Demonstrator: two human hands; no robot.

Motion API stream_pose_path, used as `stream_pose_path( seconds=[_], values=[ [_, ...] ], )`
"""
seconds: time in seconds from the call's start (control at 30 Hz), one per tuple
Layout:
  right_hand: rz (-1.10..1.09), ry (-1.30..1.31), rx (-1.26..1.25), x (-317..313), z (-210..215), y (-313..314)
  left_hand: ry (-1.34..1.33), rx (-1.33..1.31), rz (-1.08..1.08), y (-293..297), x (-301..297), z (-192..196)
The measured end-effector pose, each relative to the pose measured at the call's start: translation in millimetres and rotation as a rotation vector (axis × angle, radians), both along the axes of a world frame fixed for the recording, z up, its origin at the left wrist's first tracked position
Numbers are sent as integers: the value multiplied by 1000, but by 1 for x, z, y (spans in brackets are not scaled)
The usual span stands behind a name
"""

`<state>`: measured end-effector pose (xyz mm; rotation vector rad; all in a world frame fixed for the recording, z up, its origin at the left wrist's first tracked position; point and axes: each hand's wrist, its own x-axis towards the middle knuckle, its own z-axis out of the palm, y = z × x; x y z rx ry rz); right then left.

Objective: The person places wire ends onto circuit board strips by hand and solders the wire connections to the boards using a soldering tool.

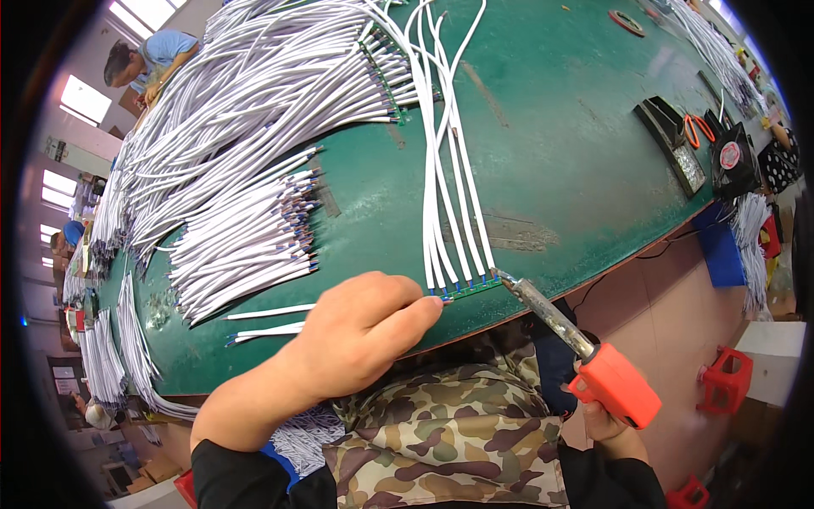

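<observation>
Single head-mounted fisheye view, looking steeply down from close above the near edge of a green worktop [560, 161]. Both forearms enter from the lower edge; straight lines bow toward the dark circular rim.

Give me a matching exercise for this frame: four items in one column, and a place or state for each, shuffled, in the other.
Items:
1. soldering iron
2. small green circuit strip
3. scissors
4. loose white wires

Places or states:
A. heaped on the left of the green table
B. pinned by the left hand
C. far right, orange handles
D. held in the right hand, tip at the strip's end

Pairs: 1-D, 2-B, 3-C, 4-A
</observation>
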<state>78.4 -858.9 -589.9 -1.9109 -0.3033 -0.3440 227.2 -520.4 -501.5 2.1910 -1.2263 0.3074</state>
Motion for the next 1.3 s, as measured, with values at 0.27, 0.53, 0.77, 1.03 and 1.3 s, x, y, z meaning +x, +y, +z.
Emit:
stream_pose_path(
  seconds=[0.27, 0.53, 0.77, 1.03, 1.3],
  values=[
    [155, 101, -76, 18, 28, 7, -17, 127, 52, -13, -6, -25],
    [120, -31, -22, 17, 6, 14, -17, 185, 102, -18, -5, -21],
    [215, -97, -77, 25, 2, 7, -1, 241, 119, -19, -7, -18],
    [134, -89, -59, 22, 2, 17, 22, 239, 93, -19, -3, -18],
    [185, -102, -30, 22, -2, 14, 59, 228, 61, -18, -1, -17]
  ],
)
